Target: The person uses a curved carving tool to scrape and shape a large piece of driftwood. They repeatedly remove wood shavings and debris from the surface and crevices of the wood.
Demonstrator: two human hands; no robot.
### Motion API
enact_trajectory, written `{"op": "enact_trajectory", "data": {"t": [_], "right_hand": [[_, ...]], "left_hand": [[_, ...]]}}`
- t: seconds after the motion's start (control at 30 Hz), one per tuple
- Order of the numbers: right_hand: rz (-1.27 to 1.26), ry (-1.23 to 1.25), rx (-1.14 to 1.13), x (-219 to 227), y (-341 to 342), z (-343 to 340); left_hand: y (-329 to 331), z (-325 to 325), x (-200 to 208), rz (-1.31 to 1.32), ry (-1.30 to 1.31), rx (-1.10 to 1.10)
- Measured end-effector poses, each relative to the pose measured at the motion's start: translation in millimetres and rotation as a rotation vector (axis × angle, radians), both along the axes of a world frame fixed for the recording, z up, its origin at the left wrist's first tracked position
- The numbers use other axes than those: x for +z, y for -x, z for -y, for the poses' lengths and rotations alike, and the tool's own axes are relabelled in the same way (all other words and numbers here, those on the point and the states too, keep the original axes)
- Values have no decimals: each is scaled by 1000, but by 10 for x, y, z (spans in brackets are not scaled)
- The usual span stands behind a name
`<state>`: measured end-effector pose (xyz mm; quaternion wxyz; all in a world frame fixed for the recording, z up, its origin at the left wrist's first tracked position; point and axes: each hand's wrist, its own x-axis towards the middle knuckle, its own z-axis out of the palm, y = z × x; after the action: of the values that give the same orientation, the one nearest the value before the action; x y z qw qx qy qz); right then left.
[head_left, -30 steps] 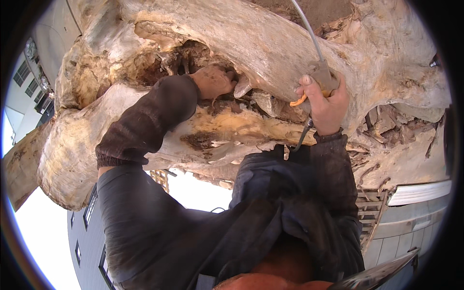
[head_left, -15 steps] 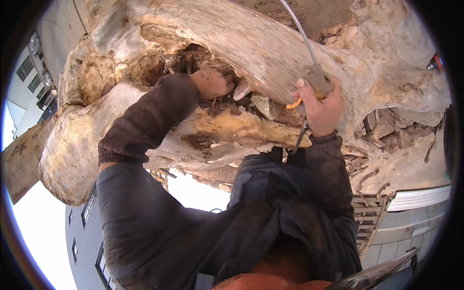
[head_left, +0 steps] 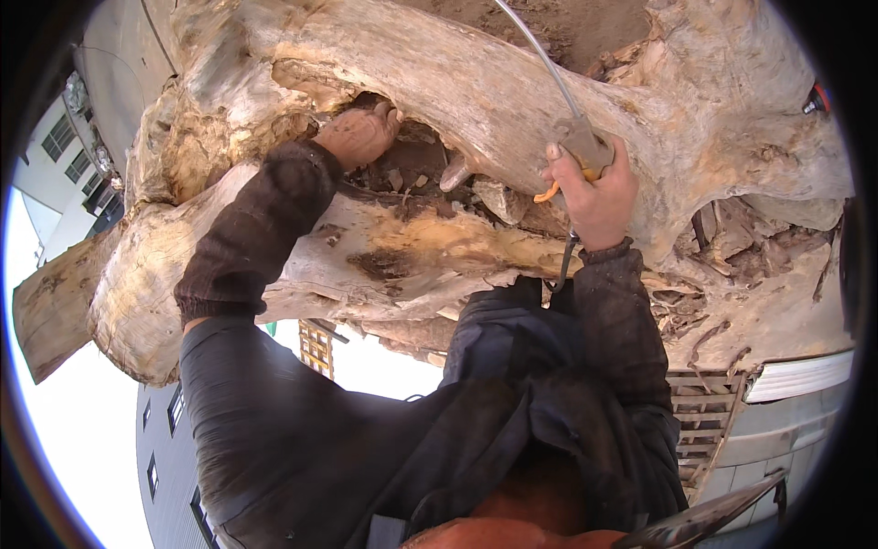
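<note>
A large pale, weathered tree trunk (head_left: pixel 494 87) with a deep hollow lies across the view. My left hand (head_left: pixel 361 137) reaches into the upper left of that hollow. Its visible fingers look slightly apart, with nothing seen in them; their far side is partly hidden. Loose dirt and wood chips (head_left: pixel 407 174) lie in the hollow beside it. My right hand (head_left: pixel 604 201) is wrapped round what looks like an air blow gun (head_left: pixel 585 142) with an orange trigger. A long, bent metal tube (head_left: pixel 540 55) runs up from it, and a black hose (head_left: pixel 565 261) hangs below my fist.
A pointed wood stub (head_left: pixel 455 172) and a broken chunk (head_left: pixel 501 199) jut out at the hollow's right. A red and black tool (head_left: pixel 817 99) lies at the far right. Slatted wooden pallets (head_left: pixel 704 412) stand at lower right. Buildings show at the left.
My left hand has moved left and a little up within the hollow, uncovering the dirt and chips. My right hand, with the blow gun, has shifted slightly left; the whole view has also shifted a little.
</note>
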<state>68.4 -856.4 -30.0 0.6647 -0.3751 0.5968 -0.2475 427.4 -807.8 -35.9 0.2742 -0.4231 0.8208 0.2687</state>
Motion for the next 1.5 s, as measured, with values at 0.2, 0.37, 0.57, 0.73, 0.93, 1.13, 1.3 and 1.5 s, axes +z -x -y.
{"op": "enact_trajectory", "data": {"t": [0.2, 0.37, 0.57, 0.73, 0.93, 1.13, 1.3, 1.5], "right_hand": [[-32, 32, 6, -52, -12, -16], [-45, 38, 5, -83, 14, -51], [-10, 6, -12, -92, -7, -56], [-27, 29, 5, -111, -9, -60], [3, -17, -16, -28, -14, -50], [-35, 27, 25, -67, -3, -59], [-57, 51, 15, -83, 0, -26], [-29, 27, 17, -58, 1, -27]], "left_hand": [[-279, 311, 949, -76, 20, 669], [20, 800, 1646, -780, -10, 1563], [-29, 126, 644, -128, -348, 516], [404, -38, -13, 89, -478, 508], [523, -419, -666, -55, -255, 830], [-34, -712, -914, -67, -255, 756], [4, 189, 96, -2, -293, 595], [17, -44, 58, 145, -346, -152]]}}
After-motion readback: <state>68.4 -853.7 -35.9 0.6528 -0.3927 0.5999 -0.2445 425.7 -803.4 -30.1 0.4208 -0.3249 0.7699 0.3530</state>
